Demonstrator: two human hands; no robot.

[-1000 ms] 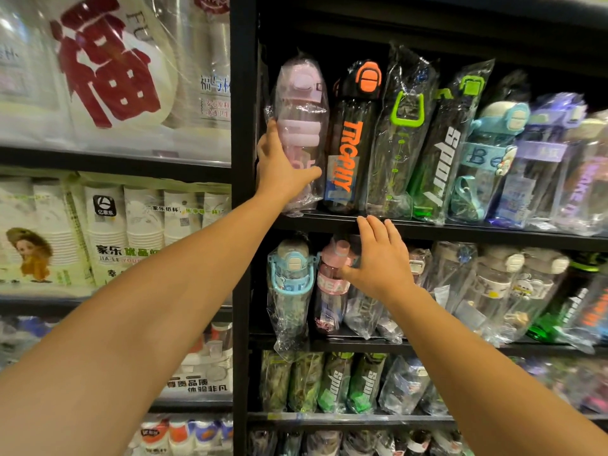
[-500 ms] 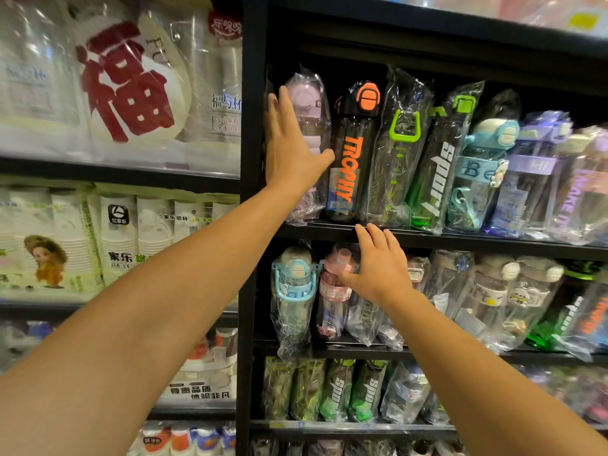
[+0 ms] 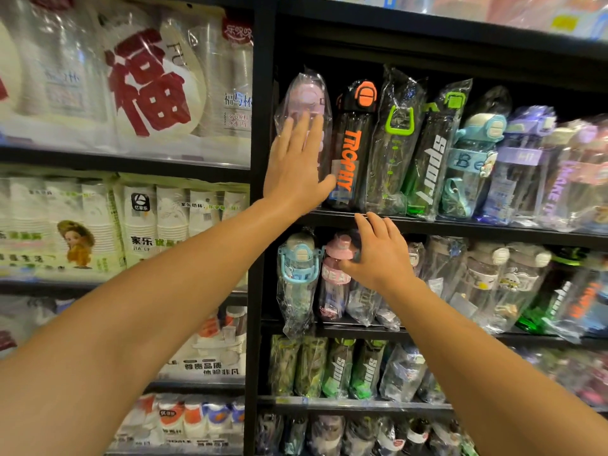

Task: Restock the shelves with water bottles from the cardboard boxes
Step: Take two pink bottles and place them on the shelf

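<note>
**Shelves looking nearly full — you're at the tidy-up stage**

Landmark: the black TROPHY bottle (image 3: 350, 149) on the upper shelf (image 3: 460, 225).

- Your left hand (image 3: 294, 166) is pressing flat on the pink wrapped bottle (image 3: 304, 103) just left of TROPHY. Grip: wide, fingers straight, nothing held. Reads as squaring that bottle against the black upright (image 3: 261, 126), not placing a new one.
- Your right hand (image 3: 378, 255) is sitting below TROPHY, under the shelf edge, fingers loosely bent over the bagged bottles there, thumb touching the pink-capped bottle (image 3: 339, 268). Can't tell whether it's pinching a bag or just nudging; no bottle is being lifted clear.
- The row right of TROPHY is running packed to the frame edge. The row below, from the blue-handled bottle (image 3: 297, 274) rightward, is also packed, though several are leaning.
- Two more rows further below are showing stock; detail is too dark to judge gaps.

Judgement: this bay is mostly done. What's remaining is straightening the leaners below TROPHY. No cardboard boxes are showing, so I can't tell how much stock is waiting or whether other bays need filling.
</note>
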